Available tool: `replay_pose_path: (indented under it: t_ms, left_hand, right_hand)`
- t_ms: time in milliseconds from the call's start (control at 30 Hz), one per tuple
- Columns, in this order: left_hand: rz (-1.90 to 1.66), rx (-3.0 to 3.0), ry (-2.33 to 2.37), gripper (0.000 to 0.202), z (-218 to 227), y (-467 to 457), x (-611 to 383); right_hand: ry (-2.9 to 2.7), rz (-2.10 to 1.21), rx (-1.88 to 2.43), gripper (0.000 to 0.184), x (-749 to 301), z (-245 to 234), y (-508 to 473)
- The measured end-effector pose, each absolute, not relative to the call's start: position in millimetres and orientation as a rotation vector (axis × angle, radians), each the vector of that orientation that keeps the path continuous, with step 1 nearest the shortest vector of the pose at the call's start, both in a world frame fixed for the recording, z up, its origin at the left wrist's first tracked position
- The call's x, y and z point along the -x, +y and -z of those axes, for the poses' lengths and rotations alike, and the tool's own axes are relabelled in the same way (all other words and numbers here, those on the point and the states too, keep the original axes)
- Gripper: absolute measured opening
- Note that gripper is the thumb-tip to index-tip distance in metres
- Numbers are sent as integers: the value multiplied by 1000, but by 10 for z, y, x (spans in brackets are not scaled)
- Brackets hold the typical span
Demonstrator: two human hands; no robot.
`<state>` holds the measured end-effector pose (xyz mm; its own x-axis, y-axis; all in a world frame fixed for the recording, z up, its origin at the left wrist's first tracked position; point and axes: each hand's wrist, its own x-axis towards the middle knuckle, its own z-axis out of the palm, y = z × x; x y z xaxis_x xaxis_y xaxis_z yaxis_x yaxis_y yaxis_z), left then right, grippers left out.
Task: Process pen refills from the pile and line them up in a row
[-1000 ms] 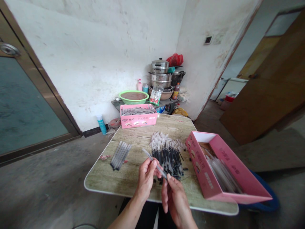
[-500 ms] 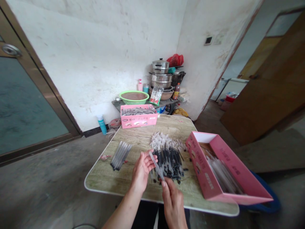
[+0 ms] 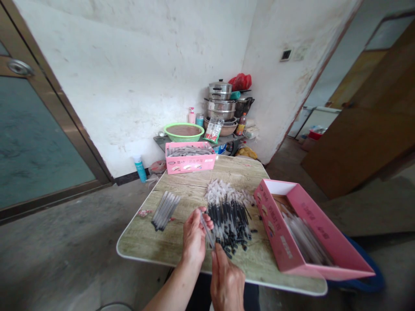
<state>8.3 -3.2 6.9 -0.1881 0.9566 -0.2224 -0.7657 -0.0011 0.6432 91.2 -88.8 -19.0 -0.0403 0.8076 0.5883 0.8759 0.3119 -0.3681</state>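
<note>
"Between the left grip (image 3: pixel 194 233) and the right grip (image 3: pixel 227 276), what's that slanting?"

"A slim clear tube (image 3: pixel 206 229). Left thumb and fingers curl about its far part; right thumb and forefinger pinch its near end."

"How would it handle?"

"Very light, I'd judge, and stiff, like thin plastic. Its smooth wall may roll or slip, and a hard squeeze could crack it."

"Where to take hold, then?"

"Near the ends, I'd say, with fingertips only, one grip steadying the far part."

"And around the grips?"

"Just right of the left grip, a heap of dark rods (image 3: pixel 228 216) lies on the surface (image 3: pixel 142 242). Left of that same grip sits a row of similar tubes (image 3: pixel 166 211). Off to the right of the right grip stands a pink box (image 3: pixel 272 224)."
</note>
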Motion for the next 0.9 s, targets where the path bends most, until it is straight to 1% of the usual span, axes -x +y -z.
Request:
replay_pose_path:
  t_ms: [100, 300, 367, 533, 600, 767, 900]
  left_hand:
    - [-1629, -311, 783, 32, -87, -46, -117]
    - [-1659, -345, 818, 32, -102, -82, -182]
    - [-1663, -379, 810, 31, -100, -88, -182]
    - [-1653, -472, 840, 30, -113, -98, -154]
    - [-1661, -473, 842, 31, -129, -99, -141]
    - [-1651, -514, 833, 34, -162, -91, -104]
    - [-1549, -570, 781, 38, -159, -111, -84]
  right_hand:
    - [-1785, 51, 1469, 44, -889, 227, -899]
    - [-1602, -234, 1398, 40, -856, 244, -943]
    - [-1583, -249, 1370, 38, -861, 250, -948]
    - [-1681, -131, 1410, 41, -889, 273, -937]
    - [-1647, -246, 1405, 40, -892, 236, -938]
    - [-1427, -682, 1356, 34, -890, 23, -933]
    - [-1309, -961, 1310, 36, -906, -73, -885]
